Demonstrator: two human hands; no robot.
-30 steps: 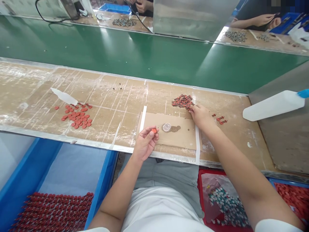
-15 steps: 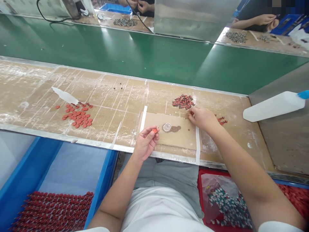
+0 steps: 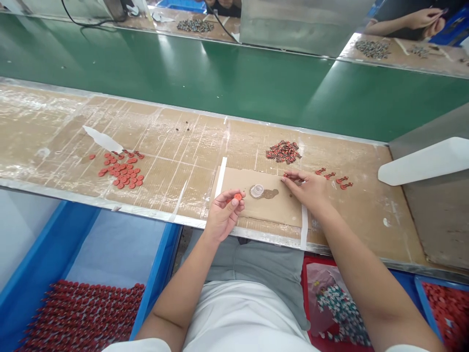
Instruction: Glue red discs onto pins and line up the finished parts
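My left hand (image 3: 224,215) is closed on a small red disc (image 3: 238,196), held between thumb and fingers over the front of a cardboard sheet (image 3: 264,212). My right hand (image 3: 308,188) pinches a small red-and-dark piece (image 3: 285,176) above the sheet's back right part; fingers hide much of it. Between the hands a small clear round cup (image 3: 256,190) stands beside a brown wet-looking stain (image 3: 270,194). Behind my right hand lies a pile of small red-and-dark pieces (image 3: 284,152). Several red pieces with disc ends (image 3: 330,175) lie to its right.
Loose red discs (image 3: 126,175) lie at left near a white strip (image 3: 103,139). A white bottle (image 3: 421,161) lies at right. Below the bench are a blue bin (image 3: 154,274) with rows of red parts and a red bin (image 3: 306,293). Beyond the green belt (image 3: 220,73), another person's hands show.
My right hand has drawn back from the pile toward the cardboard, with a small red-and-dark piece in its fingers. My left hand keeps the red disc. The view has shifted slightly.
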